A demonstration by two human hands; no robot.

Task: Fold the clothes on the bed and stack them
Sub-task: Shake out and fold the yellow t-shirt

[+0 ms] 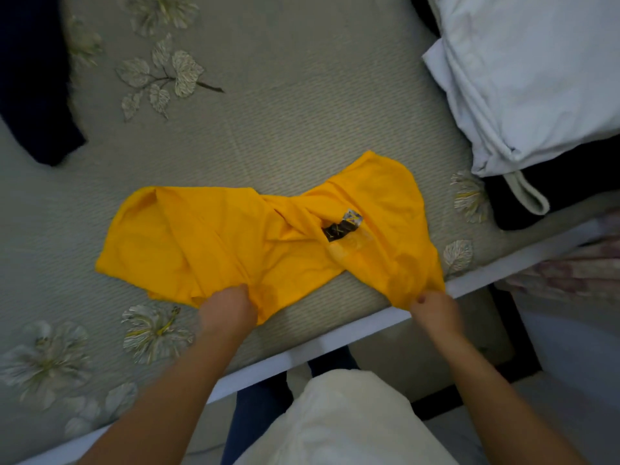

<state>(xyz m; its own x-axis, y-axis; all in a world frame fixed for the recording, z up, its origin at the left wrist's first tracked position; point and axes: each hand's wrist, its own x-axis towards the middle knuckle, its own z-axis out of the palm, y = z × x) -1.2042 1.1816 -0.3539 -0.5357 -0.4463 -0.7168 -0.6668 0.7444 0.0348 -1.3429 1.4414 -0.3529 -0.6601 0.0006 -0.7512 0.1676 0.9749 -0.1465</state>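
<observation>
Yellow fabric of a crumpled T-shirt point(235, 236) spreads across the near part of the bed point(302, 105), twisted at its middle so that a dark printed patch point(342, 227) shows among the folds. Its near edge reaches both hands. The left hand point(227, 310) is closed on the lower hem around the middle of the shirt, fingers curled into the cloth, with most of the shirt lying beyond it and to its left. The right hand point(436, 313) pinches the shirt's lower right corner between thumb and fingers, right at the white bed edge point(302, 350), with the cloth rising up and away from it. The bed cover is a pale grey-green weave with embroidered flowers and leaves point(161, 75). A dark navy garment point(30, 88) lies at the far left, well apart from the shirt. At the far right sits a heap of white cloth point(523, 78) resting on a black garment point(563, 189), and a pale loop point(530, 193) hangs over that black piece. The person's cream-coloured top point(342, 421) fills the bottom centre.
</observation>
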